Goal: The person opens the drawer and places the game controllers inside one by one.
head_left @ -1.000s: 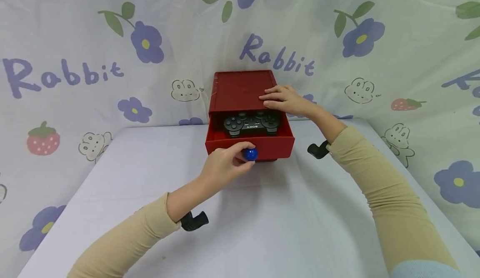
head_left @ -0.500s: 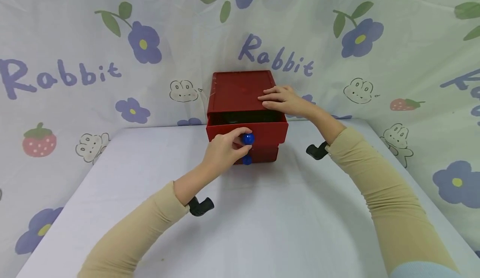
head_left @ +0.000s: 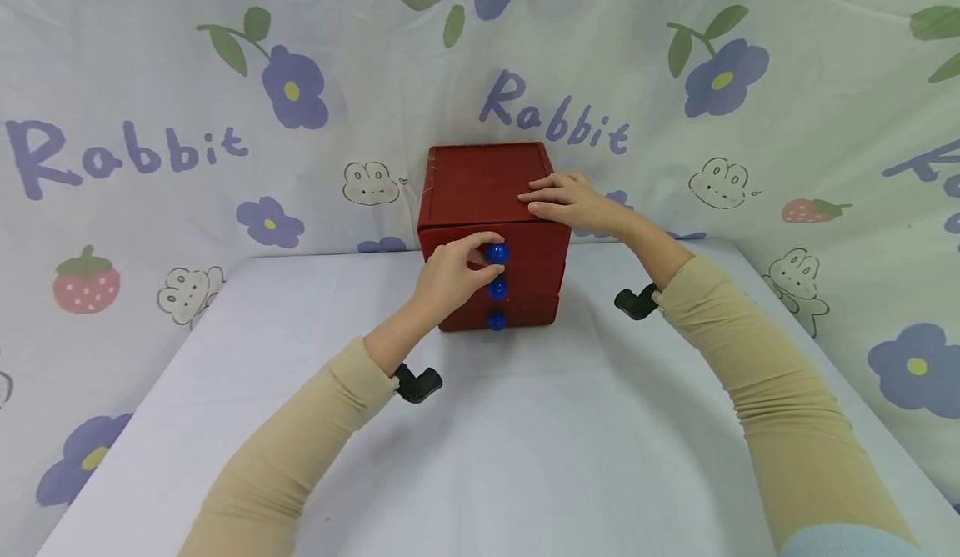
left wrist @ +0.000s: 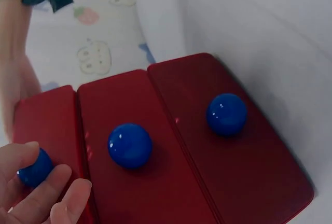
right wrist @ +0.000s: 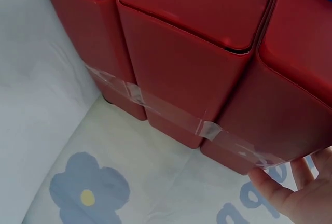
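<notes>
A small red drawer cabinet [head_left: 483, 182] stands at the back of the table, its drawer fronts flush and each bearing a round blue knob. My left hand [head_left: 450, 278] pinches the top knob [head_left: 497, 253] between thumb and fingers. Below it are the middle knob [left wrist: 129, 146] and the bottom knob [left wrist: 226, 114], which nothing touches. My right hand [head_left: 572, 200] rests on the right front part of the cabinet's top, fingers extended. In the right wrist view, part of that hand [right wrist: 311, 193] shows along the cabinet's upper edge. The game controller is hidden inside.
A white cloth covers the table [head_left: 525, 449]. Behind the cabinet hangs a printed curtain [head_left: 375, 107] with flowers, rabbits and lettering. Clear tape [right wrist: 171, 115] runs across the cabinet's side. A black wrist mount [head_left: 418, 383] sticks out beneath the left sleeve.
My left hand has pushed the top drawer in by its knob, from well out to flush, hiding the black game controller. The right hand has stayed on the cabinet's top.
</notes>
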The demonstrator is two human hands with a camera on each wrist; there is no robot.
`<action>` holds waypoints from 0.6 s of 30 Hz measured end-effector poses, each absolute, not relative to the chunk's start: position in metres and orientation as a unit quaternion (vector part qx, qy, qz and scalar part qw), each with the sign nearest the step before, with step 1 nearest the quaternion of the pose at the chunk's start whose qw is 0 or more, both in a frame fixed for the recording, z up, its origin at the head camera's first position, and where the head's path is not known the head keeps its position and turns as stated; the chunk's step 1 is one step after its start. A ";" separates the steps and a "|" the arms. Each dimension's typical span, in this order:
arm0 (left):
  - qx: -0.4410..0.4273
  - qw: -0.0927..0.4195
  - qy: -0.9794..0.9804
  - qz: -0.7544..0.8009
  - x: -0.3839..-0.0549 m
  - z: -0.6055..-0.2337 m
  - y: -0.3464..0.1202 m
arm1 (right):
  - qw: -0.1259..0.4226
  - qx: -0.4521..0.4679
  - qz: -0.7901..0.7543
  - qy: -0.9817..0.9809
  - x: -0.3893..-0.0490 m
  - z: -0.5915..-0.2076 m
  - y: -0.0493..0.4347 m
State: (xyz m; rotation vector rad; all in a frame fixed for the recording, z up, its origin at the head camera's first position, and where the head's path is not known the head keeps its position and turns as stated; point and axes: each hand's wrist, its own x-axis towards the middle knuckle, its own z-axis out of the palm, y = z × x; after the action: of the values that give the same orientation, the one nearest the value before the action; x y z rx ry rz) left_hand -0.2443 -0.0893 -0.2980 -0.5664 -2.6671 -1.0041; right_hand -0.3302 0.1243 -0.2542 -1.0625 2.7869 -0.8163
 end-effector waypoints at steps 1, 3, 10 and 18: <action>-0.191 0.115 -0.912 -0.345 -0.246 -0.297 -0.089 | 0.026 -0.344 -0.265 0.901 -0.331 -0.254 0.124; -0.187 0.110 -0.911 -0.350 -0.249 -0.296 -0.089 | 0.028 -0.346 -0.265 0.900 -0.331 -0.254 0.124; -0.175 0.100 -0.915 -0.350 -0.254 -0.297 -0.089 | 0.030 -0.345 -0.262 0.901 -0.330 -0.254 0.124; -0.216 0.094 -0.901 -0.364 -0.257 -0.301 -0.098 | 0.018 -0.344 -0.263 0.901 -0.330 -0.255 0.123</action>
State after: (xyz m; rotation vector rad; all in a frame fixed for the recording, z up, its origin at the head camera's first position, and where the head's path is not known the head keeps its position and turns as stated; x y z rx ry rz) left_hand -0.2565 -0.0975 -0.3008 -0.6410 -2.6735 -1.0784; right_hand -0.3303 0.1225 -0.2546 -1.0686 2.8000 -0.8172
